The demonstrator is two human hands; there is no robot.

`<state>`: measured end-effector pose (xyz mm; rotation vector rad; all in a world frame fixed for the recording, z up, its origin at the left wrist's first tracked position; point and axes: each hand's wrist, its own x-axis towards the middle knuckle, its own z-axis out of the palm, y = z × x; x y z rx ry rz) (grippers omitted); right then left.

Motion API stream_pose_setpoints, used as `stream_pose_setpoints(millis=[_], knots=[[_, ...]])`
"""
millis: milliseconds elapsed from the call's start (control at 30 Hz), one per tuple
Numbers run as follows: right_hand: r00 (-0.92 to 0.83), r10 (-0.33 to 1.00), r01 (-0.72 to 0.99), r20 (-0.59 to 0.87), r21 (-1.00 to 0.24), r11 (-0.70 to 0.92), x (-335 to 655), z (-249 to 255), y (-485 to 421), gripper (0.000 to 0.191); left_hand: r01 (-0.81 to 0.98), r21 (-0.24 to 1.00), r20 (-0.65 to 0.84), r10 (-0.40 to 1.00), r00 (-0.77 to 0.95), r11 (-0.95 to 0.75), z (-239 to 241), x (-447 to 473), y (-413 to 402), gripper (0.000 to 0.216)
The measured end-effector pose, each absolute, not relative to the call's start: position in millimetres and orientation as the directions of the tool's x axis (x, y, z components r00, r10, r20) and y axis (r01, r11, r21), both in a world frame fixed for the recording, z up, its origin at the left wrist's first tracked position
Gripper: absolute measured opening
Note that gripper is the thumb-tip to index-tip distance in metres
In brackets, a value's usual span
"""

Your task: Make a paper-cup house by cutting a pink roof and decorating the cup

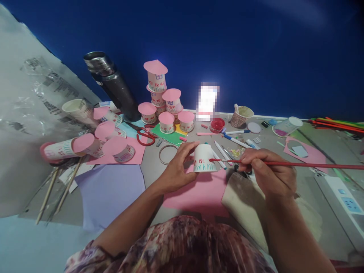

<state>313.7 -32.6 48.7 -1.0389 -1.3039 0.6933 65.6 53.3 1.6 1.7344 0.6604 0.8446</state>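
My left hand [180, 165] is closed around the left side of an upside-down white paper cup [203, 151]. Green grass strokes run along the cup's lower edge, with small red marks above them. In my right hand [269, 170] is a long red paintbrush [309, 165], gripped near its bristle end. Its red-coated tip touches the right part of the cup's painted side. Pink paper [196, 193] lies on the table beneath the cup. A small dish of red paint [217, 124] stands behind the cup, near the wall.
Paper-cup houses with pink roofs [156, 67] are stacked at the back; several others lie at left. Red-handled scissors [146, 137], a dark thermos [116, 85], markers [237, 141], a patterned cup [241, 116] and a tape ring [167, 154] surround the work area. A power strip [345, 197] is at right.
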Motion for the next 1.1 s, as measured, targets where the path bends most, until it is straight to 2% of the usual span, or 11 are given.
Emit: stream_pose_setpoints(millis=[267, 433, 933, 1100], knots=[[0.1, 0.872, 0.129, 0.478, -0.876, 0.465, 313.8, 48.4, -31.0, 0.019, 0.01, 0.954, 0.232, 0.762, 0.605, -0.298, 1.8, 64.3, 52.2, 0.086], [0.171, 0.86, 0.138, 0.481, -0.876, 0.462, 312.0, 47.5, -31.3, 0.018, 0.018, 0.953, 0.228, 0.754, 0.615, -0.303, 2.7, 64.9, 52.1, 0.087], [0.146, 0.892, 0.174, 0.427, -0.899, 0.402, 312.5, 49.6, -32.7, 0.02, 0.039, 0.953, 0.216, 0.765, 0.607, -0.3, 4.0, 64.9, 51.8, 0.084], [0.192, 0.875, 0.126, 0.444, -0.896, 0.426, 314.2, 49.4, -33.6, 0.019, 0.029, 0.957, 0.212, 0.763, 0.611, -0.289, 2.3, 64.6, 51.4, 0.086]])
